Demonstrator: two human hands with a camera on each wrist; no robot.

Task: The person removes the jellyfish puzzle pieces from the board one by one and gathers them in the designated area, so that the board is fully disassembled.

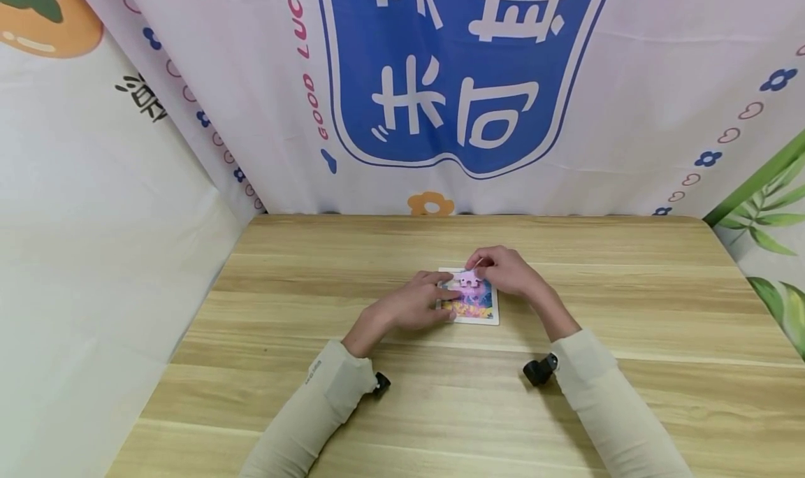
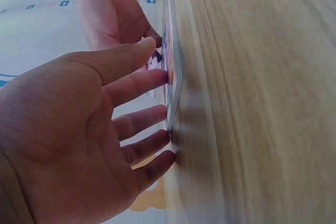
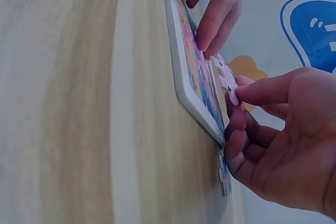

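From the head camera, a small white-framed puzzle board (image 1: 476, 303) lies at the middle of the frame on a wooden table (image 1: 314, 268). The left hand (image 1: 411, 303) rests on the board's left edge with its fingers laid out nearly straight. The right hand (image 1: 506, 270) hovers just above the board's upper part and pinches a pale pink puzzle piece (image 1: 468, 279) between thumb and forefinger. A printed cloth backdrop (image 1: 465, 80) fills the upper half of the frame.

In the left wrist view the left hand (image 2: 79, 140) takes up the lower left, its fingers spread and fairly straight, their tips touching the rim of the puzzle board (image 2: 173, 77). The right hand (image 2: 113, 14) shows in the upper left.

In the right wrist view the right hand (image 3: 283, 145) fills the lower right, and the puzzle piece (image 3: 226, 77) sits tilted in its pinch, close over the pictured face of the puzzle board (image 3: 194, 82), though whether it touches I cannot tell. Fingers of the left hand (image 3: 220, 3) press the board at the top.

The step in hand looks like fitting a piece; the next move likely calls for turning it flat, matching its tabs to the gap, then pressing down while the left hand steadies the board.
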